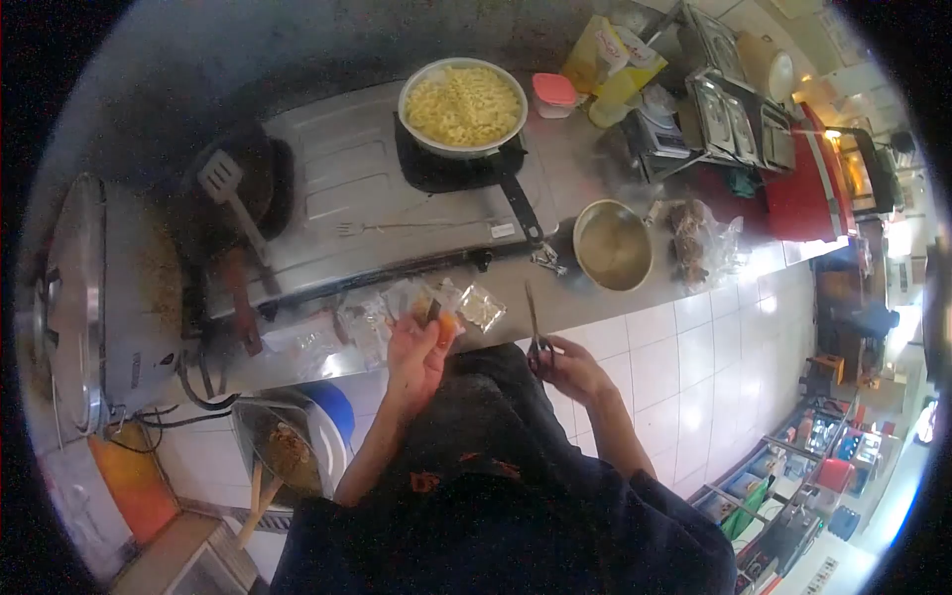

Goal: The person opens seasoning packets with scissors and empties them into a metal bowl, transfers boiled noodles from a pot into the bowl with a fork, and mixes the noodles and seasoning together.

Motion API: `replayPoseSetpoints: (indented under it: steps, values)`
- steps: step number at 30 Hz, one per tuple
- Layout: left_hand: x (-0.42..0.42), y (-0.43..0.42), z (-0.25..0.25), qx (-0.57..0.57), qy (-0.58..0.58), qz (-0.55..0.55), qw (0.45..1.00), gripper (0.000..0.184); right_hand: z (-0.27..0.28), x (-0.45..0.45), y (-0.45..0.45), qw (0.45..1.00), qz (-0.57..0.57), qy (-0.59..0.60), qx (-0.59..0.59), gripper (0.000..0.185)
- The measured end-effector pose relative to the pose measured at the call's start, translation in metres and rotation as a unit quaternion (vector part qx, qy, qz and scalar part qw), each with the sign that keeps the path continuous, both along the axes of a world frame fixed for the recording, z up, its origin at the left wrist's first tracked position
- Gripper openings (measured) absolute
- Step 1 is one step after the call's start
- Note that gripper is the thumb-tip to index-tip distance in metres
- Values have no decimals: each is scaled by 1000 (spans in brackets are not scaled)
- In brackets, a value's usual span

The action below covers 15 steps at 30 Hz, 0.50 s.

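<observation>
My left hand (418,355) is closed on a small clear packet (448,325) with orange and dark contents, over the counter's front edge. In my right hand (575,371) is a pair of scissors (534,322), its blades pointing up toward the counter, apart from the packet. Just beyond the left hand lie a silvery packet (482,307) and several clear plastic packets (367,322). Farther back, a metal bowl (614,245) with pale liquid stands on the counter. A round pan (463,107) full of curly noodles rests on the stove.
A slotted spatula (230,190) lies over a dark pan at the left, and a long fork (397,227) on the stovetop. Near the bowl is a plastic bag (699,245). A bin (288,446) stands below left; metal trays (729,119) stand back right.
</observation>
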State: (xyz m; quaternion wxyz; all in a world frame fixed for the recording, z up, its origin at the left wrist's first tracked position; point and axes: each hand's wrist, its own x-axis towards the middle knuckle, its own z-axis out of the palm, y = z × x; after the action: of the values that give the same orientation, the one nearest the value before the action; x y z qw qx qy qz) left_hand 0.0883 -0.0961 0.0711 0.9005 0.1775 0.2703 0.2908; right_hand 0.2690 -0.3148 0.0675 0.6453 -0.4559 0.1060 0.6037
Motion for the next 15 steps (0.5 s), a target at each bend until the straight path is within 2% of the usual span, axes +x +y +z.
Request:
replayPoseSetpoints:
  steps: [1,3,4,5,7,8,9,10,11,13,15]
  values:
    - [1,0,-5,10,-4,-14,1000,37,15,-5,3,1000,4,2,2,40]
    - [5,0,-3,20,-6,-32,999,36,54,-16,9,991,54,-124,14,49]
    - [10,0,5,37,2,-39,999,37,89,-19,21,983,69,-170,6,46]
    - [13,0,9,53,10,-48,997,37,95,-18,24,983,64,-170,6,46]
    - [17,-1,7,71,19,-62,995,39,102,-16,25,894,141,-426,-7,46]
    - [20,-1,7,90,26,-70,993,41,115,-14,29,894,134,-428,-8,46]
    - [23,-1,11,92,23,-77,993,41,131,-12,34,813,189,-546,-65,50]
    - [26,-2,16,95,29,-79,992,45,140,-9,39,710,241,-650,-122,56]
    - [29,-3,22,96,36,-79,992,48,142,-6,41,708,237,-653,-125,56]
    - [34,-4,43,108,43,-96,989,52,145,-3,44,627,279,-711,-152,62]
    - [38,-6,48,119,50,-107,986,56,149,-1,46,631,285,-706,-146,60]
